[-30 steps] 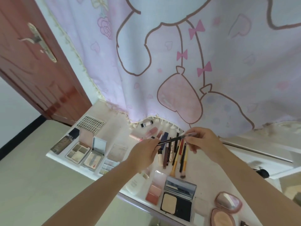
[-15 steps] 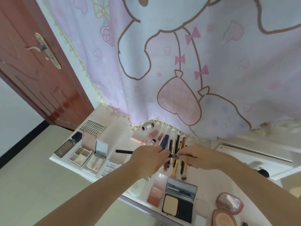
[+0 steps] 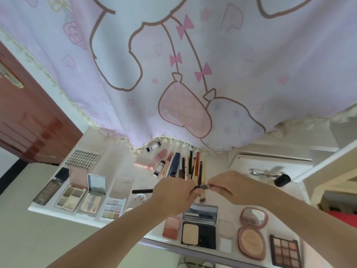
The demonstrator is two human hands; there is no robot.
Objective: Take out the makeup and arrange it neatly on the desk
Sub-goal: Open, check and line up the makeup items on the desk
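Both hands meet over the middle of the white desk [image 3: 123, 151], sharing one slim black makeup pen [image 3: 142, 191] held level above the surface. Curled round the pen's middle, the left hand [image 3: 173, 194] lets the black barrel stick out past its knuckles to the left, over a round white jar [image 3: 140, 199]. At the pen's right end, the right hand [image 3: 229, 187] pinches a small greyish cap or tip [image 3: 204, 187] between thumb and fingertips, the two hands nearly touching. Just behind the hands lies a tidy row of pencils, brushes and tubes [image 3: 186, 165], running away toward the hem of a pink cartoon-print curtain [image 3: 173, 74]. Open eyeshadow palettes with mirrors [image 3: 81, 194] sit side by side along the desk's left front edge. Below the hands rest an open black powder compact [image 3: 199, 229], a pink blush pan [image 3: 171, 228], a round pink mirrored compact [image 3: 252, 231] and a dark nine-pan palette [image 3: 286, 250].
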